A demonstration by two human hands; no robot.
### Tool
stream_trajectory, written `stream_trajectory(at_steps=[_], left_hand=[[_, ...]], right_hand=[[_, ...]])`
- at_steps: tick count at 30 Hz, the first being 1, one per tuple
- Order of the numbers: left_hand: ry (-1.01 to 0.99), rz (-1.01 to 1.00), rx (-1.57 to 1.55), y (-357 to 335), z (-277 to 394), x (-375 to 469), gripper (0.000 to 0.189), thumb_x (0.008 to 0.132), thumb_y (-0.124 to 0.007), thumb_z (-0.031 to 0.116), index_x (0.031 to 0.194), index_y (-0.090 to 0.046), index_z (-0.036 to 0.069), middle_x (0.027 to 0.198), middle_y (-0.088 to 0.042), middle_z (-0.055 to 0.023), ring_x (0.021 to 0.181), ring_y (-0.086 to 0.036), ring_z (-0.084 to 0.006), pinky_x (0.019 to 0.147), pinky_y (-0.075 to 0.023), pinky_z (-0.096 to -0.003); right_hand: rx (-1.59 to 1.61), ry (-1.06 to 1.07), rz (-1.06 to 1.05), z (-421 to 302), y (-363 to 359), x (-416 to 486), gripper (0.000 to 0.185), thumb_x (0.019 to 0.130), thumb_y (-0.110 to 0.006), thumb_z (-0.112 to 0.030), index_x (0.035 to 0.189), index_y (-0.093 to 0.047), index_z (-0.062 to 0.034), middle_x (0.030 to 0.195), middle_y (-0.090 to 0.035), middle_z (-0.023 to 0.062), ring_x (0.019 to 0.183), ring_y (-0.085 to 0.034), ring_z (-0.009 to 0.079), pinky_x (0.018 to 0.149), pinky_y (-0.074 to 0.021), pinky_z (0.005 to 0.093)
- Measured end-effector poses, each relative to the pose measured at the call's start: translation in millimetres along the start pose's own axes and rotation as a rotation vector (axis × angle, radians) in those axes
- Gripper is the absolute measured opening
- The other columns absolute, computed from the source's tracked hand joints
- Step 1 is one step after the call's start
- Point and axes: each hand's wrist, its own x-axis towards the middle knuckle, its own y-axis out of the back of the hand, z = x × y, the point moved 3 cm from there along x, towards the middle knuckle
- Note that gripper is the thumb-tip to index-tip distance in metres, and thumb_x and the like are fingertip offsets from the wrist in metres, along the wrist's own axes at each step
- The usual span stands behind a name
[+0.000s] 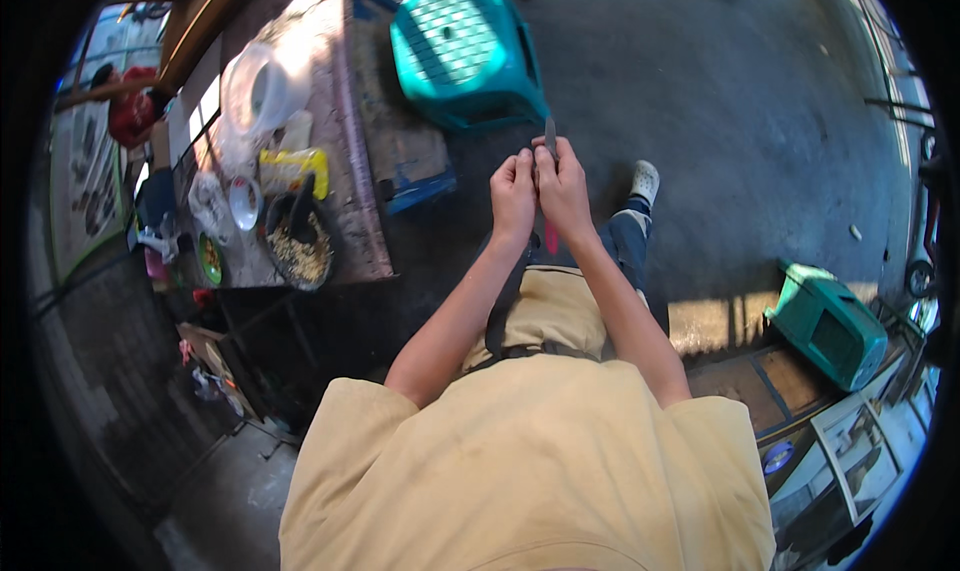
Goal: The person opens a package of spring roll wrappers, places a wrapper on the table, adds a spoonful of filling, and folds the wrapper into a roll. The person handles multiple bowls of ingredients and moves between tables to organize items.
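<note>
My right hand point(564, 188) is closed around a small knife. Its grey blade point(550, 134) points away from me past my fingertips, and its pink handle point(551, 237) sticks out below the palm. Tight beside it is my left hand point(514, 196), fingers curled and thumb bent against them; whether something small is pinched there is hidden. Both hands are held out in front of my body, above the dark floor. Just beyond the knife tip stands a turquoise plastic stool point(465, 45).
On the left, a worn table point(367, 248) carries a stone mortar point(319, 274) of chopped pale food with a dark pestle point(304, 211), a yellow packet point(296, 169), a white bowl point(244, 203) and a clear plastic tub point(251, 90). A green stool point(832, 331) lies at right. Another person point(135, 109) is far left.
</note>
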Motion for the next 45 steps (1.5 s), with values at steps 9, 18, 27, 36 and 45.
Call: stream_trajectory(at_steps=[9,18,27,36,45], left_hand=[[-0.016,0.014,-0.092,127,14,-49,0.037,0.113,-0.054,0.034,0.083,-0.06,0.013,0.072,-0.057,0.0062,0.06,-0.054,-0.0034,0.052,-0.0411,-0.0214],[0.099,0.112,-0.053,174,15,-72,0.037,0.111,-0.057,0.038,0.083,-0.058,0.014,0.074,-0.062,0.0043,0.067,-0.071,-0.0089,0.055,-0.0541,-0.0229],[0.005,0.241,-0.14,261,27,-73,0.032,0.111,-0.057,0.035,0.086,-0.062,0.016,0.078,-0.066,0.0064,0.07,-0.065,-0.0036,0.061,-0.0522,-0.0232],[-0.158,0.325,-0.086,460,61,-85,0.031,0.112,-0.057,0.032,0.089,-0.063,0.012,0.083,-0.069,0.0034,0.072,-0.068,-0.0056,0.062,-0.0514,-0.023],[-0.102,0.248,-0.099,670,106,-113,0.03,0.112,-0.057,0.027,0.088,-0.061,0.011,0.076,-0.061,0.0063,0.066,-0.059,-0.0026,0.059,-0.0484,-0.0212]], right_hand=[[-0.106,-0.19,-0.3,-12,-97,-68,0.037,0.108,-0.059,-0.031,0.089,-0.064,0.0009,0.062,-0.06,0.0069,0.055,-0.058,0.0139,0.053,-0.0452,0.0344],[-0.177,-0.213,-0.395,4,-122,-81,0.037,0.108,-0.06,-0.033,0.09,-0.065,-0.0011,0.064,-0.062,0.0035,0.057,-0.058,0.0112,0.053,-0.0452,0.0324],[-0.22,-0.097,-0.51,5,-230,-98,0.033,0.108,-0.061,-0.029,0.096,-0.063,0.0017,0.073,-0.066,0.0085,0.067,-0.058,0.0119,0.061,-0.0484,0.0351],[-0.119,-0.149,-0.575,26,-427,-162,0.031,0.11,-0.06,-0.026,0.094,-0.063,0.0006,0.073,-0.059,-0.0012,0.069,-0.052,0.0057,0.059,-0.0453,0.03],[-0.143,-0.179,-0.565,26,-615,-262,0.031,0.11,-0.06,-0.027,0.098,-0.066,0.0019,0.077,-0.067,0.0019,0.071,-0.057,0.0073,0.063,-0.0496,0.0308]])
